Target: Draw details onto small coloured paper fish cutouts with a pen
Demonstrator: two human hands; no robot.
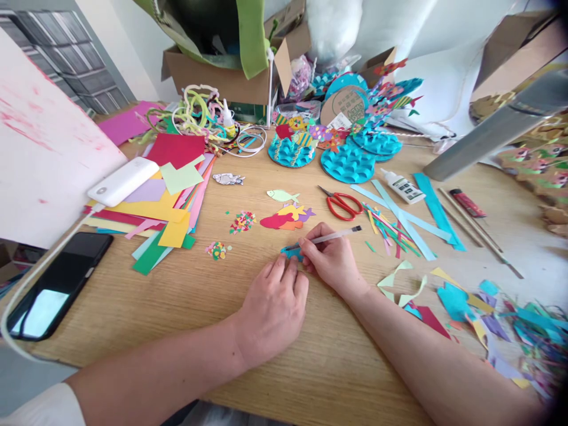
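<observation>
A small piece of blue paper (291, 253) lies on the table, mostly covered by my fingers. My left hand (277, 293) rests palm down beside it, fingers stretched out and their tips pressing on its near edge. Between the thumb and fingers of my right hand (331, 257) is a pen (335, 235) with a clear, pale barrel, its tip end over the blue paper. Just beyond lie overlapping fish cut-outs (284, 219) in red, yellow, orange and purple, and a pale green fish cut-out (283, 195). Red-handled scissors (341, 204) lie past my right hand.
Coloured paper sheets (177, 198), a power bank (122, 180) and a phone (57, 284) are at left. Confetti piles (242, 222) lie mid-table. Paper strips (403, 219), a glue bottle (403, 186) and scraps (457, 302) are at right. Blue decorated bases (348, 163) stand behind.
</observation>
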